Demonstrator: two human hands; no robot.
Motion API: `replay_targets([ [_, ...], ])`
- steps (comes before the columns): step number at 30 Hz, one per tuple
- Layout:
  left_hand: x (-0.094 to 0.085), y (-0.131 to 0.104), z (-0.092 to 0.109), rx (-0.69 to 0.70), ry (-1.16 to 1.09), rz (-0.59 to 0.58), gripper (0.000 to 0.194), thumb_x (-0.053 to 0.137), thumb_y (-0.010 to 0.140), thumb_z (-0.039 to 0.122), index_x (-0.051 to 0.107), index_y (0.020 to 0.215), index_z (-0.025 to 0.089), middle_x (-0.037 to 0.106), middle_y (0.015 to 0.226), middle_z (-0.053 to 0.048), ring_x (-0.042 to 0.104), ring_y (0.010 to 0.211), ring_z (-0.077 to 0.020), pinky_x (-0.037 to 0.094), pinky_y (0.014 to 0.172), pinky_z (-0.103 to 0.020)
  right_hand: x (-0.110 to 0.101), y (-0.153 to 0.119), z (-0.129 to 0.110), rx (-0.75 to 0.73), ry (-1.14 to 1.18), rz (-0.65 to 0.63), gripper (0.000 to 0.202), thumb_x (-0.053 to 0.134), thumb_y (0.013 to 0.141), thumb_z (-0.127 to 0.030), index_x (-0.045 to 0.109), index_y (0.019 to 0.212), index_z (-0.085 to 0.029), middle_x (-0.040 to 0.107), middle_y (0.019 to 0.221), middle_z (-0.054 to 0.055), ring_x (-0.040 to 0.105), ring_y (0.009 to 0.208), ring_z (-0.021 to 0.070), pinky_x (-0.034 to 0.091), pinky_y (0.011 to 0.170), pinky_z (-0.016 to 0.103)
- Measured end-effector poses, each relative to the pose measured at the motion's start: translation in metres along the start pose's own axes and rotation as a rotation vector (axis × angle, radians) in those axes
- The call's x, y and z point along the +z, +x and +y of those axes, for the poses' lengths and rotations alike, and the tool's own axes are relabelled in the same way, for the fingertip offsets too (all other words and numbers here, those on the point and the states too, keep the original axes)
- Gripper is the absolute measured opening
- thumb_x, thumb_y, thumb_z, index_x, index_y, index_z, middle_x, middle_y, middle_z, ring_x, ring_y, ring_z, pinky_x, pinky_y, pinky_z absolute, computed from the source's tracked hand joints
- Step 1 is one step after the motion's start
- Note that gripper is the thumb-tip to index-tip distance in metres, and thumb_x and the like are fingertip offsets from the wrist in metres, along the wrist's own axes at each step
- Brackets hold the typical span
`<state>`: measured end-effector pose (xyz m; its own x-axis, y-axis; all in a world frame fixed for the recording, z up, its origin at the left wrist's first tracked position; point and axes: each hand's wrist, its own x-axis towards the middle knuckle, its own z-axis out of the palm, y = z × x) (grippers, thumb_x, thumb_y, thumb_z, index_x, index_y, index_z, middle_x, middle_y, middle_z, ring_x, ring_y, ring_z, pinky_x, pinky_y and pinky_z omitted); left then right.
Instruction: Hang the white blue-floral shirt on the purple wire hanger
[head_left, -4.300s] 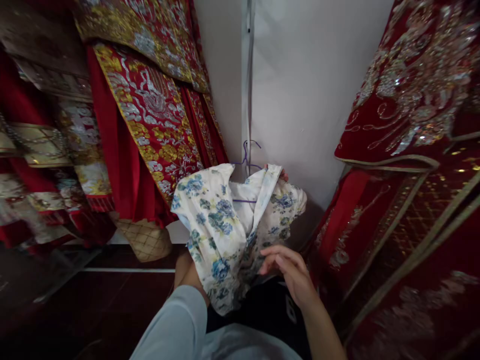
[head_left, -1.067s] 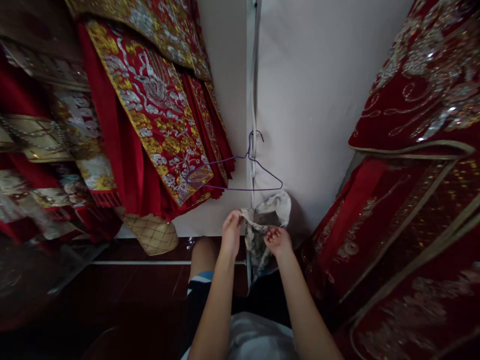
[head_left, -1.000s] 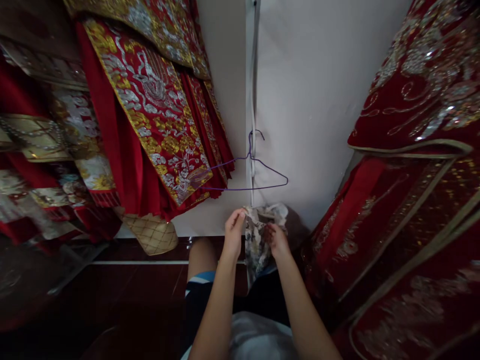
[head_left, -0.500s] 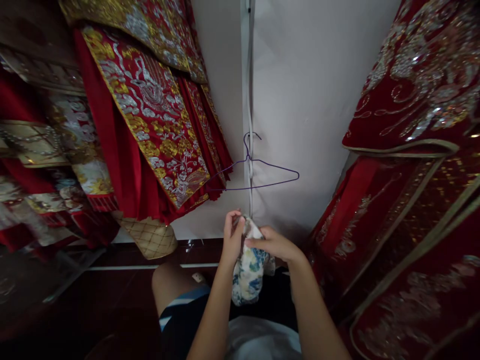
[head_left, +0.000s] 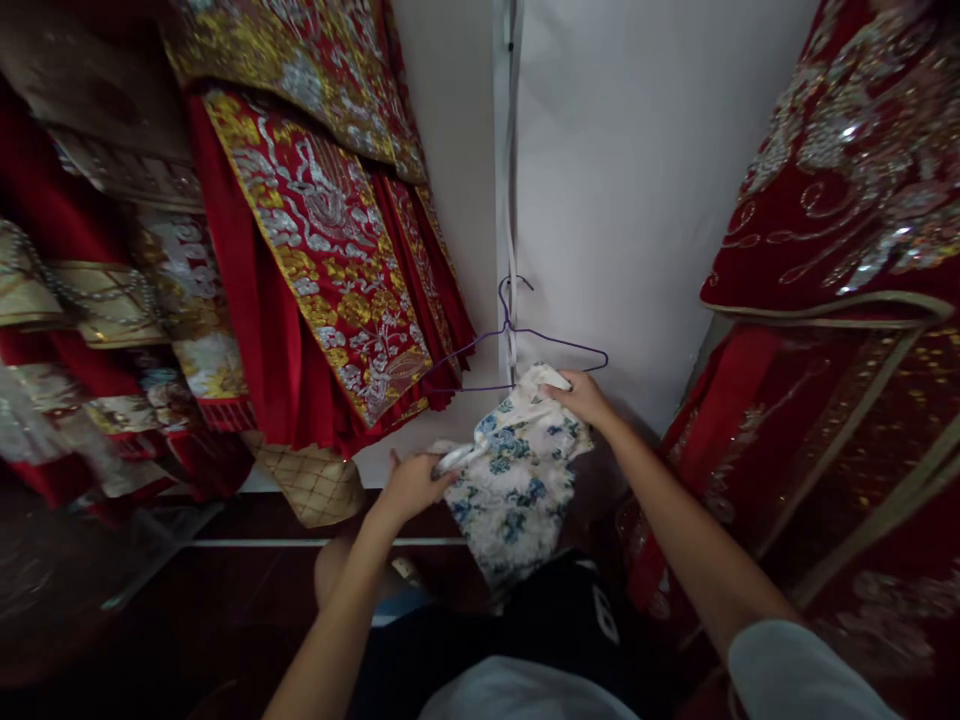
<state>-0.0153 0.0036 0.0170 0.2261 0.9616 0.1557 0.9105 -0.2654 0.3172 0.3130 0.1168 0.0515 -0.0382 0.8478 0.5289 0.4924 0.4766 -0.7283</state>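
A white garment with blue flowers [head_left: 517,490] is stretched between my two hands, its lower end hanging above my lap. My left hand [head_left: 411,488] is closed on one upper edge of the cloth. At the opposite upper corner my right hand [head_left: 581,396] grips the edge between thumb and fingers. Just beyond the garment, a thin purple hanger [head_left: 556,343] hangs with nothing on it, and the cloth covers part of its lower bar. Folds hide which part of the garment each hand holds.
Embroidered red and gold costumes [head_left: 330,230] hang on the left, above a quilted cream piece [head_left: 311,485]. More beaded red garments [head_left: 840,220] hang close on the right. A pale strap [head_left: 512,150] runs down the white wall [head_left: 637,150] ahead.
My hands have moved apart, the left one leftward and the right one up and right. The bunched garment is now spread open between them. The view has shifted slightly.
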Motion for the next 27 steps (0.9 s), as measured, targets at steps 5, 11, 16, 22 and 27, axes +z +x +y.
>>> replay_targets([
  [5, -0.039, 0.024, -0.012, 0.087, 0.071, 0.173, 0.028, 0.055, 0.088, 0.041, 0.074, 0.084, 0.021, 0.068, 0.118, -0.010, 0.050, 0.125, -0.0327, 0.036, 0.106, -0.047, 0.025, 0.017, 0.013, 0.019, -0.058, -0.004, 0.036, 0.057, 0.073, -0.051, 0.064, 0.068, -0.016, 0.058, 0.059, 0.001, 0.048, 0.059, 0.0149, 0.035, 0.054, 0.024],
  [11, -0.043, 0.031, -0.014, -0.029, 0.054, 0.117, 0.033, 0.049, 0.091, 0.044, 0.070, 0.087, 0.019, 0.071, 0.084, -0.010, 0.066, 0.085, -0.0248, 0.046, 0.076, -0.031, 0.019, 0.000, 0.012, 0.110, -0.042, -0.012, 0.054, 0.056, 0.067, -0.071, 0.048, 0.052, -0.020, 0.040, 0.050, -0.003, 0.038, 0.051, 0.0114, 0.027, 0.048, 0.025],
  [16, -0.040, 0.031, 0.002, -0.162, 0.121, 0.167, 0.037, 0.046, 0.093, 0.048, 0.066, 0.084, 0.019, 0.070, 0.081, -0.011, 0.067, 0.083, -0.0268, 0.043, 0.070, -0.031, -0.005, -0.014, 0.003, 0.106, -0.067, 0.022, 0.058, 0.059, 0.064, -0.073, 0.043, 0.048, -0.020, 0.035, 0.047, -0.003, 0.036, 0.049, 0.0103, 0.023, 0.045, 0.024],
  [22, -0.061, 0.053, 0.031, 0.098, 0.028, 0.385, 0.023, 0.053, 0.090, 0.036, 0.053, 0.074, 0.019, 0.063, 0.074, -0.007, 0.062, 0.074, -0.0221, 0.039, 0.067, -0.029, -0.008, -0.026, -0.010, 0.168, -0.051, 0.006, 0.052, 0.057, 0.066, -0.068, 0.050, 0.051, -0.019, 0.042, 0.047, -0.002, 0.039, 0.048, 0.0113, 0.026, 0.044, 0.024],
  [27, -0.063, 0.094, 0.054, 0.308, -0.190, 0.548, 0.019, 0.060, 0.086, 0.035, 0.053, 0.094, 0.019, 0.063, 0.084, -0.003, 0.060, 0.073, -0.0185, 0.041, 0.068, -0.026, 0.002, -0.030, -0.017, 0.167, -0.027, -0.034, 0.051, 0.056, 0.067, -0.067, 0.048, 0.050, -0.019, 0.042, 0.047, -0.002, 0.039, 0.048, 0.0112, 0.026, 0.045, 0.024],
])
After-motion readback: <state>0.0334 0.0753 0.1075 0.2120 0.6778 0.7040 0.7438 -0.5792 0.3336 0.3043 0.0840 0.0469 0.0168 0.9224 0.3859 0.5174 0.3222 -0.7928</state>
